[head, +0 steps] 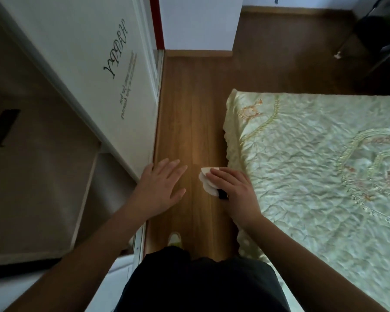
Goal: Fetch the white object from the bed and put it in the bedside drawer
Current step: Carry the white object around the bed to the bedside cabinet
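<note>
Dark shorts (203, 287) nearest; carry step in hand.
Right hand (235, 192) grip clamped on white object (206, 180), over floor left of bed (324, 167); left hand (161, 188) spread, empty. Drawer unseen: locate, open.

The single head view looked steeply down from standing height at the wooden floor (189, 113), bed (324, 165) at three o'clock.
</note>
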### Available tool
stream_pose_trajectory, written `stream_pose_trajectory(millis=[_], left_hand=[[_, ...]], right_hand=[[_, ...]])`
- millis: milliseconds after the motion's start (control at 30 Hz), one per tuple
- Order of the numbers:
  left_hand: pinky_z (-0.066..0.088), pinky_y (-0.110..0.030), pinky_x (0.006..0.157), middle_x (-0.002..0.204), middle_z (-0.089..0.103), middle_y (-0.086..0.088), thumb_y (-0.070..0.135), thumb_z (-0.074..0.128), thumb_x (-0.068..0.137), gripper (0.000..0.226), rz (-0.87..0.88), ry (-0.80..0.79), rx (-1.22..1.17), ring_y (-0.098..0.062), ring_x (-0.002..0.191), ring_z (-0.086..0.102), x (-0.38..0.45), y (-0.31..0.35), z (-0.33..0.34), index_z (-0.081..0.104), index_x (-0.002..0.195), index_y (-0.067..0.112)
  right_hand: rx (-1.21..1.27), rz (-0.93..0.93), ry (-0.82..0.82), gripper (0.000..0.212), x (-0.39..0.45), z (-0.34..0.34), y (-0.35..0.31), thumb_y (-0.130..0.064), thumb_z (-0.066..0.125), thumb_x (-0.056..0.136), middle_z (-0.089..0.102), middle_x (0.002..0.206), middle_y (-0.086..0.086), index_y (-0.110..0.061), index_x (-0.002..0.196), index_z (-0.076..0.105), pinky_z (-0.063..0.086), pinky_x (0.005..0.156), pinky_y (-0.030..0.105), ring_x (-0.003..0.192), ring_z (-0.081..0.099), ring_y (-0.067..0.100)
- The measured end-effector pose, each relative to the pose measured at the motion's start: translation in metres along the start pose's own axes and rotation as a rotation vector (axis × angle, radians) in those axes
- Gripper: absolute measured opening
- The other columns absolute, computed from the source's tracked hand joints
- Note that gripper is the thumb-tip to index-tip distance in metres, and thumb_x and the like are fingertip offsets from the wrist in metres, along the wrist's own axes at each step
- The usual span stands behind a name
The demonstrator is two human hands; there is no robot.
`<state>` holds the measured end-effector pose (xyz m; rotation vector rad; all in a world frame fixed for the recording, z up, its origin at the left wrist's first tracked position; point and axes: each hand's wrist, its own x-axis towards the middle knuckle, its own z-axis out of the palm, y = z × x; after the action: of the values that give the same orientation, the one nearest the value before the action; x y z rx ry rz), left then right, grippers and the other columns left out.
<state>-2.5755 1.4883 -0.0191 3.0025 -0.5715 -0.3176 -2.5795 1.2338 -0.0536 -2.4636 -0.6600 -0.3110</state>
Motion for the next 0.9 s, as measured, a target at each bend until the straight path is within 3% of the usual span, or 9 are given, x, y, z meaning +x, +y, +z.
stream_pose_trajectory(millis=[100,233,333,433,567,767,900], left_hand=[[0.012,-0.050,0.117,0.161,0.018,0.001,0.063,0.017,0.093,0.066,0.067,0.024,-0.023,-0.023,0.147,0.011,0.046,-0.022,-0.017,0.014,0.151,0.031],[0.017,-0.052,0.117,0.160,0.021,0.000,0.062,0.017,0.094,0.066,0.137,0.033,-0.039,-0.022,0.147,0.013,0.104,-0.047,-0.038,0.021,0.150,0.029],[0.016,-0.050,0.117,0.159,0.024,0.000,0.062,0.017,0.092,0.068,0.140,0.034,-0.059,-0.022,0.147,0.016,0.155,-0.062,-0.044,0.026,0.150,0.027],[0.013,-0.049,0.117,0.161,0.017,0.001,0.064,0.026,0.091,0.070,0.148,-0.005,-0.074,-0.021,0.148,0.011,0.211,-0.071,-0.039,0.014,0.152,0.032],[0.012,-0.049,0.116,0.162,0.015,0.001,0.068,0.025,0.087,0.074,0.169,-0.044,-0.036,-0.022,0.148,0.010,0.299,-0.079,-0.043,0.005,0.151,0.034],[0.032,-0.053,0.110,0.152,0.040,-0.005,0.057,0.034,0.092,0.065,0.177,0.109,-0.032,-0.026,0.139,0.035,0.405,-0.096,-0.096,0.030,0.148,0.025],[0.023,-0.052,0.114,0.157,0.030,-0.005,0.061,0.026,0.090,0.071,0.126,0.072,-0.065,-0.025,0.145,0.023,0.458,-0.117,-0.112,0.026,0.151,0.025]], right_hand=[[-0.049,0.010,0.088,0.054,0.046,0.007,0.011,-0.018,0.077,0.077,0.061,0.131,-0.007,-0.028,0.127,0.058,0.043,0.095,0.044,0.121,0.054,0.018],[-0.095,-0.004,0.145,0.050,0.096,0.006,0.036,-0.016,0.078,0.078,0.063,0.129,-0.005,-0.024,0.124,0.062,0.042,0.096,0.039,0.119,0.055,0.020],[-0.156,-0.046,0.073,0.053,0.131,0.006,0.069,-0.019,0.076,0.079,0.060,0.133,-0.005,-0.025,0.128,0.059,0.038,0.102,0.040,0.123,0.052,0.020],[-0.185,-0.036,0.006,0.060,0.164,0.011,0.109,-0.017,0.078,0.075,0.057,0.136,-0.005,-0.024,0.131,0.058,0.036,0.106,0.041,0.126,0.048,0.020],[-0.139,-0.020,0.024,0.047,0.222,0.006,0.181,-0.021,0.063,0.081,0.060,0.133,-0.004,-0.023,0.129,0.060,0.037,0.105,0.042,0.124,0.051,0.021],[-0.168,-0.049,0.006,0.045,0.323,-0.017,0.258,-0.022,0.059,0.085,0.059,0.134,-0.003,-0.021,0.130,0.061,0.034,0.107,0.038,0.124,0.053,0.023],[-0.132,-0.019,0.012,0.046,0.383,-0.008,0.283,-0.023,0.055,0.085,0.060,0.133,-0.003,-0.022,0.130,0.060,0.034,0.106,0.036,0.123,0.053,0.022]])
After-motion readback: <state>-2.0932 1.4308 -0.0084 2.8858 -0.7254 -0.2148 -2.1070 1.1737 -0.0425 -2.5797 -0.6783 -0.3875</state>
